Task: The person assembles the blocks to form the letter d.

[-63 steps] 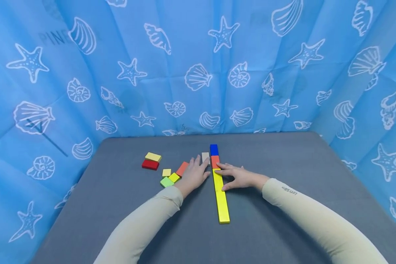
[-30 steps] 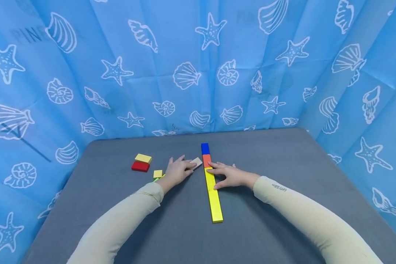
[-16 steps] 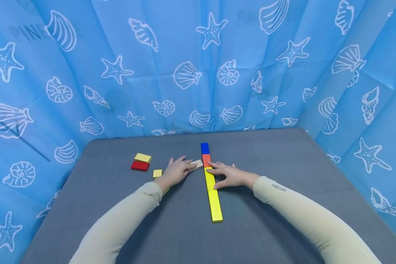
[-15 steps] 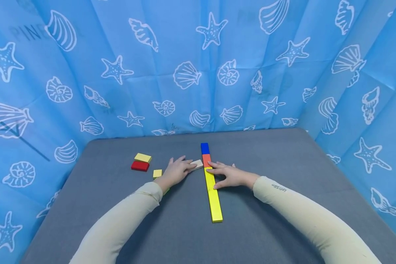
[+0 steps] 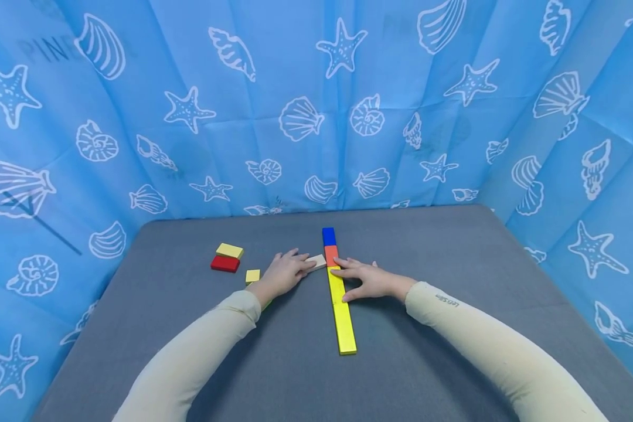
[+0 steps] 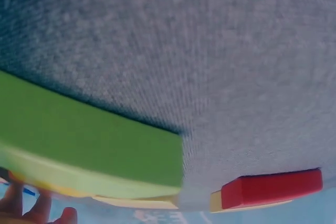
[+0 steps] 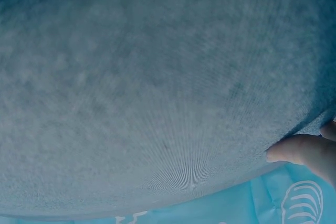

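My left hand [image 5: 279,275] pinches a beige block [image 5: 316,262] between thumb and fingers. The block lies crosswise, its far end against or very close to an orange block [image 5: 331,254]. That orange block sits in a straight row, between a blue block [image 5: 329,236] at the far end and long yellow blocks [image 5: 344,322] towards me. My right hand [image 5: 371,280] rests on the row from the right: fingertips on the orange and yellow blocks, thumb at the yellow edge. A green block [image 6: 94,140] looms close in the left wrist view; my left forearm mostly hides it in the head view.
Left of my left hand, a pale yellow block [image 5: 229,251] lies behind a red block [image 5: 225,264]. A small yellow square block [image 5: 252,275] is by my left wrist. The grey table [image 5: 427,246] ends at a blue shell-patterned curtain [image 5: 395,146].
The beige block was parallel beside the row; my left hand has turned it crosswise, its end towards the orange block. The right hand stays on the row. The last half second shows almost no motion.
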